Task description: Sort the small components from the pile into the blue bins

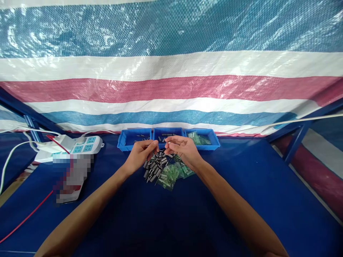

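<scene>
My left hand hovers over the left side of a pile of small grey and black cylindrical pieces, its thumb and fingers pressed together. What they hold, if anything, is hidden. Facing it, my right hand has its thumb and fingertips brought together around something too small to name. A narrow gap separates the two hands. Below them, several small clear bags with greenish contents lie against the loose pieces. Thin dark pins are mixed into the pile.
Behind the hands stand three joined blue bins: the left bin with thin dark pieces, the middle bin with grey pieces, the right bin with greenish bags. A white power strip, a blurred phone-like object and a red cable lie left.
</scene>
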